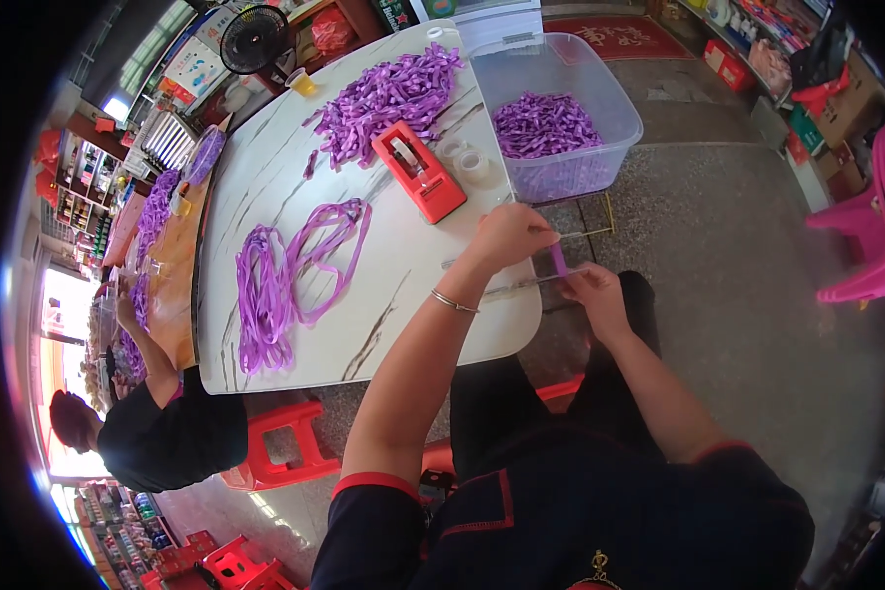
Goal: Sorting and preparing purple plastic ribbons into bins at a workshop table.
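A short length of purple ribbon (559, 259) stretches between my two hands, just past the right edge of the marble-patterned table (383, 275). At its upper end my left hand (513, 236) is closed, thumb and fingertips pinching it. My right hand (600, 298) pinches the lower end, above my lap. Near my left hand stands a red tape dispenser (433, 187), with clear tape rolls (473, 163) beside it. Long loops of purple ribbon (265, 295) lie to the left of my left forearm. Farther back is a heap of folded purple ribbons (388, 98).
A clear plastic tub (560, 177) holding many purple ribbon pieces stands beside the table's far right. A cup of yellow liquid (302, 83) is at the back edge. Another person (167, 433) works at the left table. A pink chair (875, 226) stands far right.
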`<state>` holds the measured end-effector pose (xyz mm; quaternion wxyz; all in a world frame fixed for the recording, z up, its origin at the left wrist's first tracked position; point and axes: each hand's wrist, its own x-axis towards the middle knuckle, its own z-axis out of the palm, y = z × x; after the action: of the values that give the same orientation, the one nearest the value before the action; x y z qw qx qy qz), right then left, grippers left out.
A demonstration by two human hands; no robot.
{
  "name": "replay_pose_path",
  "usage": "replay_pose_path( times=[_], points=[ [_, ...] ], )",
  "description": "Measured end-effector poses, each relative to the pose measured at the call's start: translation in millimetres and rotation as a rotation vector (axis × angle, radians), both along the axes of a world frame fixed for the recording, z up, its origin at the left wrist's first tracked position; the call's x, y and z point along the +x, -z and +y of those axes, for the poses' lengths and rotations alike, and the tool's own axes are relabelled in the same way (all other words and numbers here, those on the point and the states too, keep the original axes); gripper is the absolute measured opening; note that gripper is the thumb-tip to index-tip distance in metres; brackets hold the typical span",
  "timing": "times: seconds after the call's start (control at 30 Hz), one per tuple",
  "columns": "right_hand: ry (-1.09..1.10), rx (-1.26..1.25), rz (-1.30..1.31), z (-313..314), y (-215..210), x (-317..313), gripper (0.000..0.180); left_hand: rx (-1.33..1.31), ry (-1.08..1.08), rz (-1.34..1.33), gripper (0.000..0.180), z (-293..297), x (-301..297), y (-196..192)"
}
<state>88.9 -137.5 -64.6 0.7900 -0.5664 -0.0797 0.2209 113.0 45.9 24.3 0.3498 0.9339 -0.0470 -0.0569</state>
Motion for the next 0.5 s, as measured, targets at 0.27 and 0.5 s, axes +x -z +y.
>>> replay_pose_path(
  times=[0.27,0.5],
  points=[
    [0.027,0.013,0.04,5.1,0.7,-7.8,0.008,0.053,-0.031,0.057,0.02,2.2,1.7,3.3],
    [0.077,-0.027,-0.05,6.5,-0.8,-9.3,0.008,0.021,-0.039,0.044,0.02,1.8,0.6,3.0]
  ],
)
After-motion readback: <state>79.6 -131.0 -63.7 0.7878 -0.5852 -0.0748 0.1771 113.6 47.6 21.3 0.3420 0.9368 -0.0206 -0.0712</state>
